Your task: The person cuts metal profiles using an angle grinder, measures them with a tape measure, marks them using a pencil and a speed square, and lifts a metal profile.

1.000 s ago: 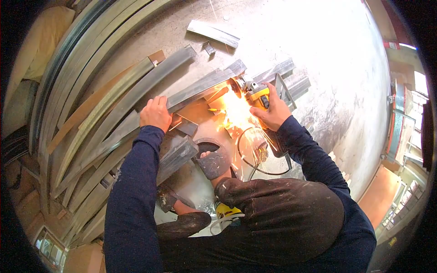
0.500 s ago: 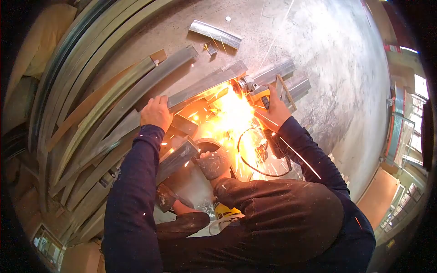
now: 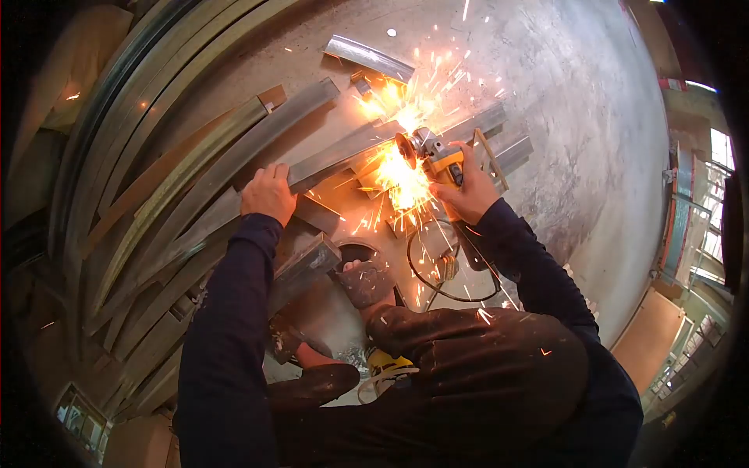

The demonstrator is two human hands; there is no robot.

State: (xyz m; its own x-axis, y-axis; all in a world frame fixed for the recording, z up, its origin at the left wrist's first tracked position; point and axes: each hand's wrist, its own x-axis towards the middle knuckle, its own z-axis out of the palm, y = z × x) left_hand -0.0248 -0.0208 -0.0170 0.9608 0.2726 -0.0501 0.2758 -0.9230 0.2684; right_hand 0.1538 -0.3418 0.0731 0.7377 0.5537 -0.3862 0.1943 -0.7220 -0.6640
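Observation:
My right hand [image 3: 470, 189] is wrapped around the body of a yellow and black angle grinder [image 3: 446, 165]. The grinder's disc [image 3: 405, 149] meets the right end of a long grey metal tube [image 3: 339, 155], and bright sparks hide the contact point. Further left, my left hand [image 3: 268, 193] grips this same tube, fingers curled over its top. Sparks [image 3: 406, 183] spray both above and below the tube. Beneath the grinder, a black cable [image 3: 412, 269] loops on the floor.
Several long metal bars [image 3: 168, 168] lie along the left. A short metal channel piece [image 3: 370, 58] and a small block [image 3: 360, 83] lie beyond the tube. More tube pieces [image 3: 512, 154] are behind the grinder. My sandalled foot [image 3: 367, 282] is close below the sparks.
The large glare below the disc has shrunk, and sparks now also burst upward beyond the tube. The tube's far right end no longer shows past the disc. Both hands are nearly still.

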